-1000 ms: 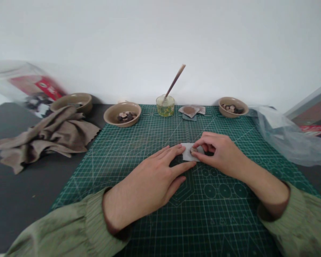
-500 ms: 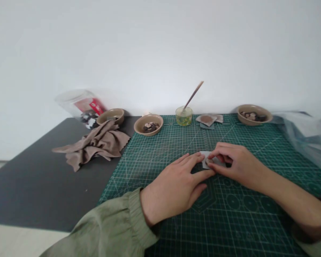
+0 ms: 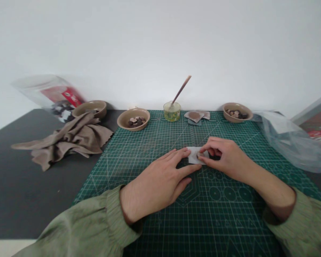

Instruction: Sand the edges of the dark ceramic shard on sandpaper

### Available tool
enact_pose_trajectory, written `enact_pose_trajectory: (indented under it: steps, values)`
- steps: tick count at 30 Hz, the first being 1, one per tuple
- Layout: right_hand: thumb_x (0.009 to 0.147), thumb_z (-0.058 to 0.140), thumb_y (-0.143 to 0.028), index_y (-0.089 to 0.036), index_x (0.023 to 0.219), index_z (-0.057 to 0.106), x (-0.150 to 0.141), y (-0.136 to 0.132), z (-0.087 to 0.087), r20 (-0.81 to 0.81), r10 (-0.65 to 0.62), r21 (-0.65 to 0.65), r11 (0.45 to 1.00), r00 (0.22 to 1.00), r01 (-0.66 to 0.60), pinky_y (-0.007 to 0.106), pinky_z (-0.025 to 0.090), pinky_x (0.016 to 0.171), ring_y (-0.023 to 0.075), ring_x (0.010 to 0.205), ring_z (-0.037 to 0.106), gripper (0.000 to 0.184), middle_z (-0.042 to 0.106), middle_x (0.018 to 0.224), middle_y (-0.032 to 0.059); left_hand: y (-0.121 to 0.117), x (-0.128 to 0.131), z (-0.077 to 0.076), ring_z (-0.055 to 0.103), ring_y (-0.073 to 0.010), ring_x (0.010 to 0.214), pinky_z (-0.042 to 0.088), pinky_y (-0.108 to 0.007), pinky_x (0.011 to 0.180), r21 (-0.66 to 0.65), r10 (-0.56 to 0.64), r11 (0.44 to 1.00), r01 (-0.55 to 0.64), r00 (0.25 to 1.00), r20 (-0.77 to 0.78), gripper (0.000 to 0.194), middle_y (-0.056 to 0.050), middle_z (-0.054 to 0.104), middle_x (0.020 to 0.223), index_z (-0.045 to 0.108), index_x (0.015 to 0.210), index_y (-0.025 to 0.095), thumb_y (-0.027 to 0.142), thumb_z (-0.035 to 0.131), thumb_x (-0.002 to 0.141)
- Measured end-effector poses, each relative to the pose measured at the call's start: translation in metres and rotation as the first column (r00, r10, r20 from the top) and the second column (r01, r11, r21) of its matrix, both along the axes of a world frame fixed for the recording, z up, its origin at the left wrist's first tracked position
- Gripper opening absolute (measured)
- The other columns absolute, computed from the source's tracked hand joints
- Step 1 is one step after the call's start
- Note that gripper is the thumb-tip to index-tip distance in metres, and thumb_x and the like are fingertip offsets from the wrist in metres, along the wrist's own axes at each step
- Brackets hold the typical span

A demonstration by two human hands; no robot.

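A small pale square of what looks like sandpaper [image 3: 193, 155] lies on the green cutting mat [image 3: 160, 228]. Stretched out flat, my left hand [image 3: 160, 178] rests on the mat, its index fingertip on the square's left edge and its thumb side just in front. My right hand [image 3: 224, 155] is closed in a pinch over the square. Between its thumb and fingertips is a small brownish chip [image 3: 199, 155], pressed against the paper's surface. The fingers cover most of the chip, so its full shape is hidden.
Behind stand a bowl of small dark and tan pieces [image 3: 133, 127], a glass with a brush-like stick [image 3: 172, 113], stacked abrasive squares [image 3: 195, 116] and another bowl [image 3: 237, 119]. A brown cloth [image 3: 69, 139] lies left; a clear plastic bag [image 3: 291, 142] lies right.
My view has turned right, so everything sits further left in the picture. The pinched chip appears slightly further right on the paper. The left hand keeps its place on the square's edge.
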State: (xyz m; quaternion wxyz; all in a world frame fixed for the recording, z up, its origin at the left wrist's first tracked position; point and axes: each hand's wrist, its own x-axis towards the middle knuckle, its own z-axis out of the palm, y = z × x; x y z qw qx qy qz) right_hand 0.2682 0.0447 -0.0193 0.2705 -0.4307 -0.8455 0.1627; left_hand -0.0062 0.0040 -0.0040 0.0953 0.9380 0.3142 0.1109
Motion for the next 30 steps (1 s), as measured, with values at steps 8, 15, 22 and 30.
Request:
enact_pose_trajectory:
  steps: [8, 15, 22, 30]
  values:
    - [0.099, 0.081, -0.029, -0.021, 0.102, 0.082, -0.0015, 0.0009, 0.0001, -0.031, 0.046, -0.042, 0.998, 0.998, -0.047, 0.030, 0.042, 0.064, 0.0148, 0.068, 0.055, 0.008, 0.062, 0.081, -0.0011, 0.0021, 0.0000, -0.0007, 0.045, -0.0327, 0.167, 0.044, -0.058, 0.137, 0.018, -0.004, 1.000, 0.004, 1.000, -0.001, 0.049, -0.013, 0.049, 0.176, 0.058, 0.165, 0.030, 0.031, 0.053, 0.116]
    - [0.100, 0.080, -0.027, -0.019, 0.100, 0.081, -0.0045, 0.0008, 0.0013, -0.025, 0.021, -0.001, 1.000, 0.999, -0.021, 0.030, 0.042, 0.066, 0.0148, 0.069, 0.056, 0.008, 0.062, 0.081, -0.0009, 0.0014, -0.0003, -0.0005, 0.044, -0.0318, 0.167, 0.042, -0.057, 0.138, 0.015, -0.002, 1.000, 0.002, 1.000, -0.012, 0.049, -0.013, 0.047, 0.177, 0.057, 0.165, 0.028, 0.030, 0.053, 0.116]
    - [0.100, 0.081, -0.030, -0.021, 0.101, 0.081, 0.0013, 0.0007, 0.0011, -0.007, -0.003, 0.015, 1.000, 1.000, 0.003, 0.031, 0.041, 0.064, 0.0151, 0.068, 0.054, 0.010, 0.059, 0.079, -0.0015, 0.0016, 0.0003, 0.0005, 0.048, -0.0318, 0.165, 0.044, -0.057, 0.136, 0.017, -0.008, 1.000, 0.007, 0.999, 0.036, 0.049, -0.012, 0.051, 0.174, 0.059, 0.164, 0.031, 0.029, 0.057, 0.115]
    - [0.099, 0.081, -0.028, -0.021, 0.101, 0.081, 0.0016, -0.0012, 0.0017, -0.013, 0.025, -0.025, 0.999, 1.000, -0.026, 0.030, 0.041, 0.063, 0.0147, 0.067, 0.054, 0.007, 0.059, 0.079, -0.0019, 0.0009, 0.0005, 0.0004, 0.048, -0.0322, 0.165, 0.044, -0.057, 0.137, 0.016, 0.000, 1.000, 0.000, 1.000, 0.011, 0.048, -0.012, 0.050, 0.174, 0.059, 0.164, 0.031, 0.030, 0.055, 0.116]
